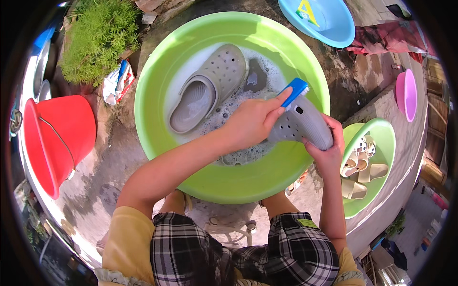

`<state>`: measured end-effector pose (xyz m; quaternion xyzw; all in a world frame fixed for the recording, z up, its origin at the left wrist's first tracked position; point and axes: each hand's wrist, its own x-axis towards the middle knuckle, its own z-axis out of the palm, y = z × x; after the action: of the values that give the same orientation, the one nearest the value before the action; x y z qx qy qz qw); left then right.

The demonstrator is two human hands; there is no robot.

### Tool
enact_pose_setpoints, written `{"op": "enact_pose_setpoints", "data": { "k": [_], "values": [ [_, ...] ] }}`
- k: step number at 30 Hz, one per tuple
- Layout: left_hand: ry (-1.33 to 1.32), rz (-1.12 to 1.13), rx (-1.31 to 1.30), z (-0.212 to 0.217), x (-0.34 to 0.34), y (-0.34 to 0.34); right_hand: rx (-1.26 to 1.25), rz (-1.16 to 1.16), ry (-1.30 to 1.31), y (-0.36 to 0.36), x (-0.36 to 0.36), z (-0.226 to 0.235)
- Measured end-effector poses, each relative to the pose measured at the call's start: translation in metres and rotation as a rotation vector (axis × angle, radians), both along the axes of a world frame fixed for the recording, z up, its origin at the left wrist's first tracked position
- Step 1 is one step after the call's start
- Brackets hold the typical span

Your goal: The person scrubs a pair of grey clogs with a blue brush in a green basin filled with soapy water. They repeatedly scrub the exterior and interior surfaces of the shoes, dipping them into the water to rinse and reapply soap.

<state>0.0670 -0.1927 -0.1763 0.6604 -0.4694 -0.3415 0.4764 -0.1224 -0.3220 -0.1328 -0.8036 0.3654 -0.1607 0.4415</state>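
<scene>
My left hand (254, 120) grips a blue scrub brush (294, 91) with pale bristles. The brush rests against a grey clog (305, 125) with holes in its upper. My right hand (329, 145) is wrapped round one end of that clog, holding it tilted over the right side of a big lime-green basin (229, 188). Below it is foamy water (241, 157). Another grey clog (210, 86) lies in the basin, left of my hands, its opening up. Beside it a dark grey piece (255, 75) shows through the suds; I cannot make out what it is.
A red bucket (71, 133) stands left, near a crumpled packet (118, 82) and a leafy green plant (100, 40). Right of me, a green basin (389, 152) holds several sandals (372, 172). A blue basin (329, 21) and a pink basin (406, 95) are farther off.
</scene>
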Motion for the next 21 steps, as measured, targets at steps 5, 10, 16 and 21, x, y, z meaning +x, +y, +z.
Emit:
{"op": "enact_pose_setpoints", "data": {
  "k": [5, 10, 16, 21],
  "values": [
    [0.014, 0.092, 0.009, -0.027, -0.025, 0.006, -0.029, 0.037, 0.018, 0.007, -0.014, 0.004],
    [0.099, 0.072, 0.032, -0.011, -0.027, 0.007, -0.043, 0.037, 0.014, 0.009, -0.018, -0.006],
    [0.077, 0.158, 0.222, -0.051, -0.016, 0.009, -0.033, 0.042, 0.035, 0.014, -0.024, -0.005],
    [0.155, 0.085, 0.032, -0.007, -0.040, 0.022, -0.022, 0.052, 0.036, 0.014, -0.025, -0.004]
  ]
}}
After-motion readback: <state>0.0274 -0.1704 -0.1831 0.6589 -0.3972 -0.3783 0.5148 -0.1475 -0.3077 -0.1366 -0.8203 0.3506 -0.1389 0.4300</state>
